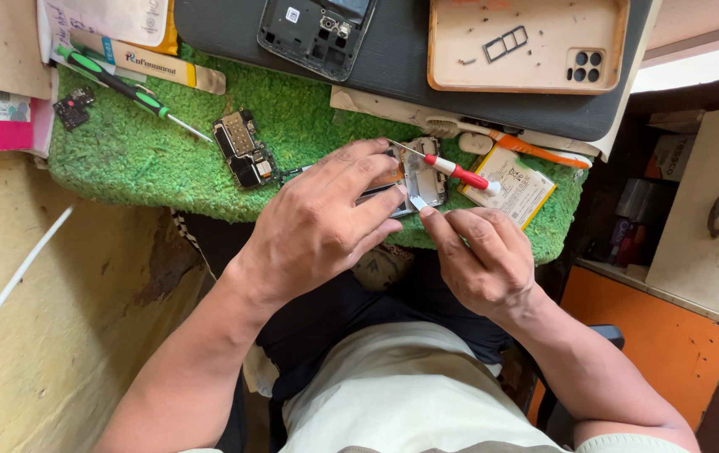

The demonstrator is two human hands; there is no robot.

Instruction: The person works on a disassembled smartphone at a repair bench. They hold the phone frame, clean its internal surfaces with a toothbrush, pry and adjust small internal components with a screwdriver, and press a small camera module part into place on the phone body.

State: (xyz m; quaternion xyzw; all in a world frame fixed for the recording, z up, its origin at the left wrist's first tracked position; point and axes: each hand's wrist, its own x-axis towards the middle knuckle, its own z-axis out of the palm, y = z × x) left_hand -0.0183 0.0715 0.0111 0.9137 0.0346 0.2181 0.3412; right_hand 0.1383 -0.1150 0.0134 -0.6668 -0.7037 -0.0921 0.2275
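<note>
gripping a phone part (416, 178) (on green mat (141, 155)), left hand (317, 226) steadies; right hand (481, 256) pinches its edge.

Person, seated: bare forearms, no rings or watch; pale cream short-sleeved shirt (410, 394); dark trousers (334, 319) over the lap.

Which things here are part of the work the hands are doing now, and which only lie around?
In use:
left hand, pressing down the phone frame
right hand, pinching a small pale piece at the frame

Lying about:
red screwdriver
green screwdriver
circuit board
battery
phone case
</note>
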